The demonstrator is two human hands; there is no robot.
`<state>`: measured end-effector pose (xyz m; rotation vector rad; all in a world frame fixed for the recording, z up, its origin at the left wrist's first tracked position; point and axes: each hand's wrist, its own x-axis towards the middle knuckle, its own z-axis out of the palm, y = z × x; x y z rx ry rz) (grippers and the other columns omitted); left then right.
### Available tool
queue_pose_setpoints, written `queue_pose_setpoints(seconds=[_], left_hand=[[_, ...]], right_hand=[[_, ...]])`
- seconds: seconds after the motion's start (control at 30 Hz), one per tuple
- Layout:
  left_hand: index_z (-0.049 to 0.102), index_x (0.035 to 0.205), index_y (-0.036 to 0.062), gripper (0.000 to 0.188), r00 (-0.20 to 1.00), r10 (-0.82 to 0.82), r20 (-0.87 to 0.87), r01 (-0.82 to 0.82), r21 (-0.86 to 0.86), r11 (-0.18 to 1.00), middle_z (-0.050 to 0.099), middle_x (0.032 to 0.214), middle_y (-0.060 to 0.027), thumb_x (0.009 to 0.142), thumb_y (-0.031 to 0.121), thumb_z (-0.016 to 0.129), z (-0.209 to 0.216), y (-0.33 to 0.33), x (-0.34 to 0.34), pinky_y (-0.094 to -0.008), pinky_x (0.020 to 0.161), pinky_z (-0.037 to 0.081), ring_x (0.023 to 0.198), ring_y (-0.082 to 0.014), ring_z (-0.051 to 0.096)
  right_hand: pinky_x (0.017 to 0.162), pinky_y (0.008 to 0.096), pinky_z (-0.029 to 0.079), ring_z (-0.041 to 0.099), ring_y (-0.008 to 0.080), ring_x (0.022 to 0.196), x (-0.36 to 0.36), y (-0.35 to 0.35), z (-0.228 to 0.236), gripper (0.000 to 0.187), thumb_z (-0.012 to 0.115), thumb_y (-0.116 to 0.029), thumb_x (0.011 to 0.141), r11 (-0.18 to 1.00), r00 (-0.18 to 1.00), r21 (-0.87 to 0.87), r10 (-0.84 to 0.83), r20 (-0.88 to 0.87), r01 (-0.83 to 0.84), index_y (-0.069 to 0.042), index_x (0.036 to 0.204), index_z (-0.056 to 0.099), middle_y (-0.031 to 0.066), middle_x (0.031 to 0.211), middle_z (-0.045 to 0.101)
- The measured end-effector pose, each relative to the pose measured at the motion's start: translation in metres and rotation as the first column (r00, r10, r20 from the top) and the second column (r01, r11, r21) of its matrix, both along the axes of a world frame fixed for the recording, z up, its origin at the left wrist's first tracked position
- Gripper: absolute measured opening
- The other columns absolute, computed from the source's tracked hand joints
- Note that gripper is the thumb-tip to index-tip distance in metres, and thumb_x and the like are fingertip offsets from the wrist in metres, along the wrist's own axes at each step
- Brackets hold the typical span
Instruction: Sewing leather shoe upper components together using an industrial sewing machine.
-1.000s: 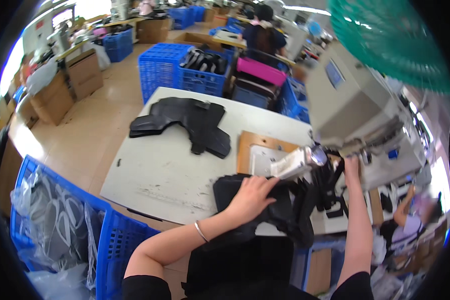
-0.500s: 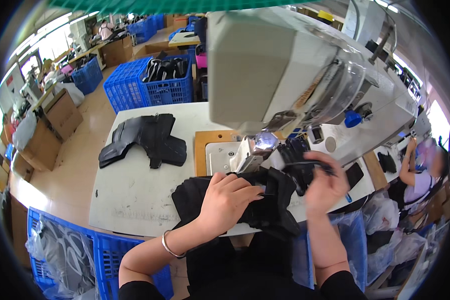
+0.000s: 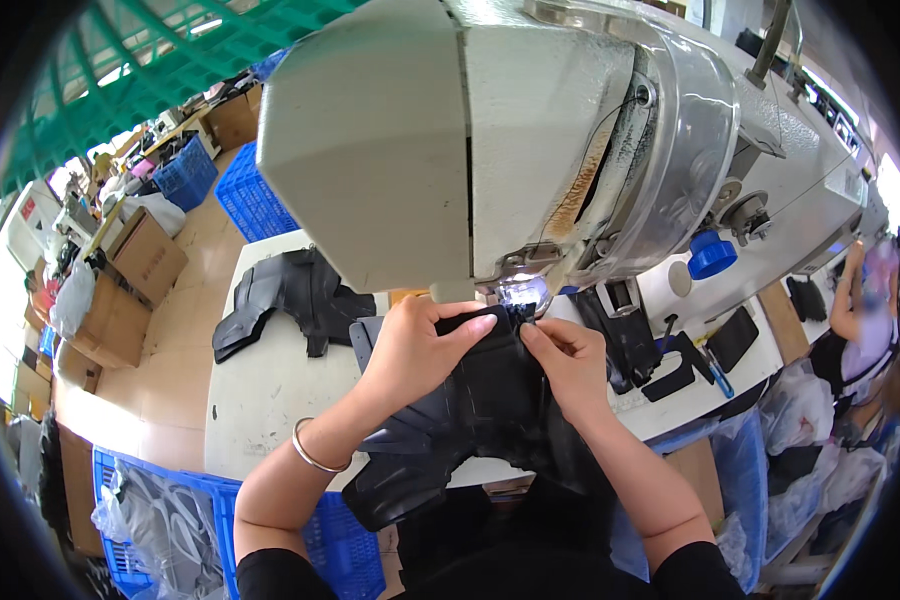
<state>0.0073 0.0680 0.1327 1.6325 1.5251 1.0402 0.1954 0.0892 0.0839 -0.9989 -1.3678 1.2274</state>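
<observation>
A black padded fabric piece (image 3: 480,400) is spread under the head of a large white sewing machine (image 3: 370,150), its lower part hanging past the table's near edge. My left hand (image 3: 425,345) pinches its upper edge, thumb on top, just left of the lit needle area (image 3: 522,292). Close to the right of the needle, my right hand (image 3: 570,365) is closed, thumb and finger pressed on the same piece by a narrow dark strip. The needle tip and what lies right under it are hidden by the fingers and glare.
Another black piece (image 3: 295,295) lies on the white table (image 3: 270,410) at left. Right of the machine's needle are dark strips (image 3: 625,340), small black parts and a blue-handled tool (image 3: 718,372). Blue crates (image 3: 345,540) stand below the table. Someone sits at far right (image 3: 860,320).
My right hand has come from the dark strips at right to the needle. The black piece is now opened out and raised to the machine, my left hand with it. The view has tilted closer.
</observation>
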Motion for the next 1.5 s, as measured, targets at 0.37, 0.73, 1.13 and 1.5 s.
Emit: queue_pose_setpoints(seconds=[0.37, 0.73, 1.13, 1.5], left_hand=[[0.059, 0.099, -0.0020, 0.035, 0.980, -0.073, 0.184, 0.038, 0.187, 0.982, 0.063, 0.095, -0.0101, 0.079, 0.020, 0.078, -0.020, 0.018, -0.005, -0.0342, 0.085, 0.047, 0.090, -0.0196, 0.060], [0.062, 0.096, -0.0020, 0.030, 0.973, -0.199, 0.115, 0.188, 0.098, 0.977, 0.063, 0.083, -0.0071, 0.078, 0.018, 0.077, -0.011, 0.031, -0.017, -0.0323, 0.074, 0.048, 0.077, -0.0169, 0.057], [0.063, 0.109, 0.0002, 0.044, 0.934, -0.206, 0.293, 0.277, -0.224, 0.935, 0.065, 0.102, -0.0094, 0.077, 0.026, 0.078, 0.015, 0.045, -0.022, -0.0307, 0.084, 0.050, 0.091, -0.0170, 0.060], [0.065, 0.105, -0.0022, 0.047, 0.917, -0.197, 0.346, 0.290, -0.241, 0.926, 0.066, 0.098, -0.0121, 0.070, 0.023, 0.084, 0.012, 0.048, -0.024, -0.0309, 0.081, 0.052, 0.089, -0.0196, 0.062]], right_hand=[[0.051, 0.0193, 0.027, 0.038, -0.0009, 0.057, 0.001, 0.002, 0.005, 0.022, 0.068, -0.016, 0.088, 0.999, 0.999, 0.019, 0.032, 0.025, -0.033, 0.000, 0.074, 0.064, -0.0085, 0.060, 0.049], [0.050, 0.0227, 0.025, 0.035, 0.0007, 0.059, -0.002, -0.007, 0.008, 0.028, 0.068, -0.018, 0.089, 0.998, 0.998, 0.056, 0.021, 0.065, -0.024, 0.000, 0.069, 0.059, -0.0080, 0.060, 0.045], [0.051, 0.0205, 0.026, 0.035, -0.0003, 0.058, -0.012, 0.001, 0.014, 0.022, 0.067, -0.012, 0.089, 0.999, 0.994, 0.033, -0.028, -0.107, 0.032, 0.001, 0.071, 0.062, -0.0089, 0.061, 0.047], [0.052, 0.0188, 0.026, 0.036, -0.0009, 0.059, -0.006, 0.004, 0.007, 0.018, 0.068, -0.013, 0.089, 0.999, 0.997, -0.016, 0.027, -0.066, -0.029, -0.002, 0.075, 0.065, -0.0099, 0.062, 0.046]])
